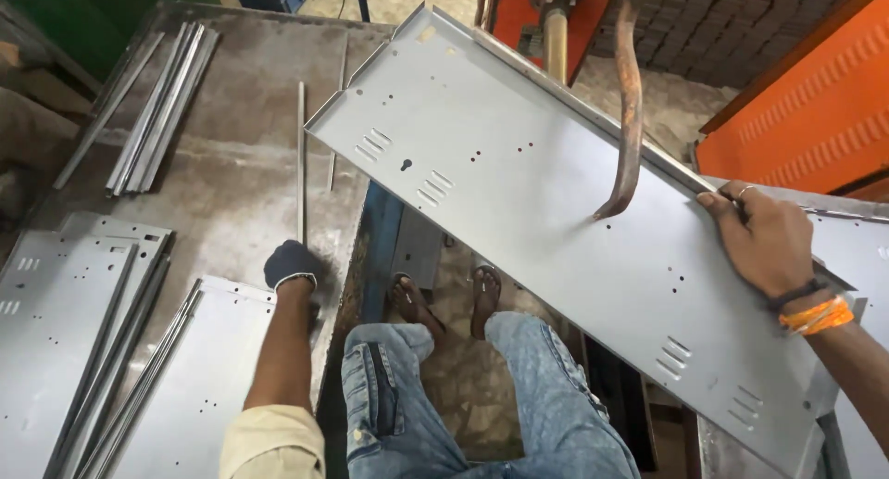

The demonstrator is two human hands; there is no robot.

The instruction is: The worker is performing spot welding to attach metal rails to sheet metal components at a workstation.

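Sheet-metal panel (556,210), grey and long, lay tilted across the space in front of the seated person, its far corner raised toward the orange machine (815,108) and its near end dropping toward the lower right. It had folded-up flanges along the edges, small louvre slots, a keyhole cut-out and scattered punched holes. The right hand (769,243) was clamped over the upper long flange, fingers hooked across the rim, and that grip looked the sensible one: the folded edge gave stiffness and something to curl around, while the flat face looked smooth and would likely slip. I judged the panel thin and fairly light for its length, yet prone to flex and swing if held by one end only, with edges sharp enough to mind. A curved rusty electrode arm (630,99) came down onto the panel's face near the middle. The left hand (292,264), in a dark glove, rested closed on the edge of the steel tabletop (231,164), near a thin metal strip (301,164); I could not tell if it held anything. More flanged panels (83,331) lay stacked on the tabletop at left, with a bundle of strips (162,108) farther back.
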